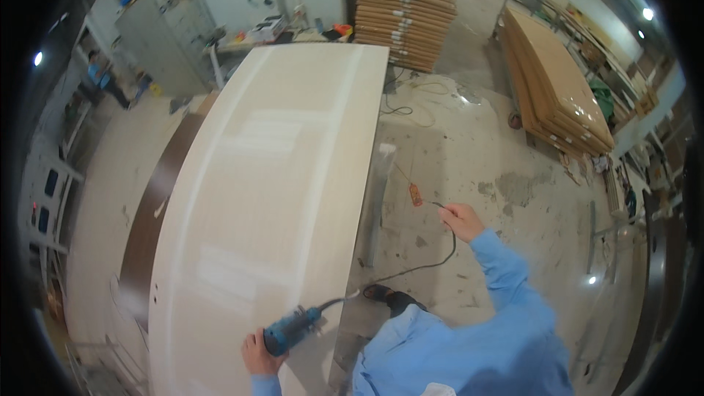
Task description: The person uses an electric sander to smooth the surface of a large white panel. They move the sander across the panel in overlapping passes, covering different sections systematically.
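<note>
My left hand is closed round the wide end of a teal and black corded power tool. The tool lies over the near part of a long pale door panel; I cannot tell whether it rests on it. Its dark cord runs off the panel's right edge and loops up to my right hand, whose fingers pinch it above the floor. Beyond that hand the cord leads towards an orange power strip. Two small dark holes show near the panel's left edge.
A dark brown panel sits lower at the left. Stacks of brown wrapped panels stand at the back and far right. Behind the pale panel is a cluttered bench. Another person stands far left. Loose cables lie on the floor.
</note>
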Motion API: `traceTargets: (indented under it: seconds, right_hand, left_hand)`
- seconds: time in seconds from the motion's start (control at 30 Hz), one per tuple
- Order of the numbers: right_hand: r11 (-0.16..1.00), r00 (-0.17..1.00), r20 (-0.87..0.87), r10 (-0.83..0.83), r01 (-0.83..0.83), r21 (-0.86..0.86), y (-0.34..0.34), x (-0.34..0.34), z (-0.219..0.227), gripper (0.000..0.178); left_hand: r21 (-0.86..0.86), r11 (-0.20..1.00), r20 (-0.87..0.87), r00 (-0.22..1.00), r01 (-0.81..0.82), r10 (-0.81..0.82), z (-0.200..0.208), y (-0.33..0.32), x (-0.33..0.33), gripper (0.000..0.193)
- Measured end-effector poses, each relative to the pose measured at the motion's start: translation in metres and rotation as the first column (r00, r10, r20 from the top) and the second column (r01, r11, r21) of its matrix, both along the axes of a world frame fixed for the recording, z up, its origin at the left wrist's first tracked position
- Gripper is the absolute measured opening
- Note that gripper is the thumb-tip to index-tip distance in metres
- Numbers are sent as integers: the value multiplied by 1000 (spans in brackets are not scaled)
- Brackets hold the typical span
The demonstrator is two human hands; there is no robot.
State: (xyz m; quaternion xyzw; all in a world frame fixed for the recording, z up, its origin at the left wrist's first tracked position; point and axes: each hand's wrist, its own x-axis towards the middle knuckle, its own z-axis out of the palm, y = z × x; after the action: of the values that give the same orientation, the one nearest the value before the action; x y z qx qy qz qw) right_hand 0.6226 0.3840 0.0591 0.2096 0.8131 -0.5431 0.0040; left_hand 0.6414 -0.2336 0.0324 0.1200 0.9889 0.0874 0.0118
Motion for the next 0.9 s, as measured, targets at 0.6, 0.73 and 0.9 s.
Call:
traceTargets:
  seconds: [0.6,0.73,0.9]
  right_hand:
    - [45,211,188,959,-772,634,-349,-3,-18,67]
    - [-214,47,468,883,-845,490,-371,-18,-17,48]
    - [-478,-382,289,878,-741,472,-496,-9,-40,43]
  left_hand:
    - [231,965,-83,986,-123,146,-9,20,71,92]
    - [295,923,-49,960,-248,274,-15,19,99,93]
    - [249,799,10,826,-548,563,1,-56,183,93]
